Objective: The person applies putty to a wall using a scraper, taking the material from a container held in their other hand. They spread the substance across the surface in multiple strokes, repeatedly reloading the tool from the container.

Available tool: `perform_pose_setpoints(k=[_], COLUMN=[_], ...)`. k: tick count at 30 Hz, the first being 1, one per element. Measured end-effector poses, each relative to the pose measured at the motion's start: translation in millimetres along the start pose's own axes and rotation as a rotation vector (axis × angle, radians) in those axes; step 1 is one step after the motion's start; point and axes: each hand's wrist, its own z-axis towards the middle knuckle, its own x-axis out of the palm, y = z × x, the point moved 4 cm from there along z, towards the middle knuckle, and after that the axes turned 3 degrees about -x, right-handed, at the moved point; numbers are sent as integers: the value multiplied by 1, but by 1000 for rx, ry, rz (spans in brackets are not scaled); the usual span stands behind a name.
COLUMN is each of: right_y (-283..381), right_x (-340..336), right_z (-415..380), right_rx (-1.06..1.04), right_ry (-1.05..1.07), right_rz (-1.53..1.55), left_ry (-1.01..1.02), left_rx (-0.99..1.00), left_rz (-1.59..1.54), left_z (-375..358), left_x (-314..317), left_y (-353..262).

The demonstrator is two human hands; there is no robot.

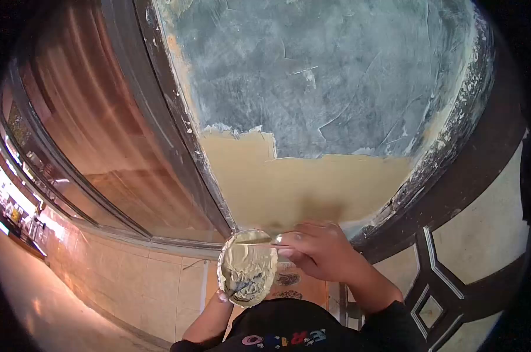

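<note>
My left hand (222,296) supports a round bowl (221,271) from below, its fingers mostly hidden beneath. Thick cream putty (239,276) coats the bowl's inside, with smears on the rim and a dark patch near the bottom. Closed around a putty knife (256,244), my right hand (318,249) is at the bowl's upper right. The blade reaches across the bowl, seen almost edge-on. Just beyond both hands stands a wall panel: its lower band (312,182) is smooth and cream, while the upper part (336,76) is rough blue-grey.
A dark, putty-spattered frame (165,88) edges the panel on the left, beside a glazed window (89,117). Another dark frame (447,146) curves down the right, next to a patterned door or grille (435,293). Pale tiles (160,287) cover the floor.
</note>
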Motion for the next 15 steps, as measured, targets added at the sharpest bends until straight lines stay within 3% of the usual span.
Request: perform_pose_setpoints(k=[1, 2, 9, 12, 15], right_y=[5, 11, 27, 5, 18], right_x=[3, 7, 20, 10, 30], right_z=[3, 6, 1, 0, -6], right_rx=[-4, -49, -281, -139, -150], right_ry=[0, -5, 151, 62, 100], right_rz=[4, -90, -121, -299, -356], left_ry=[-191, -45, 145, 243, 281], left_rx=[-125, -185, -11, 69, 107], left_rz=[77, -97, -32, -7, -8], left_z=[-2, 4, -3, -10, 1], left_x=[-22, -69, -13, 14, 29], left_y=[10, 41, -1, -8, -12])
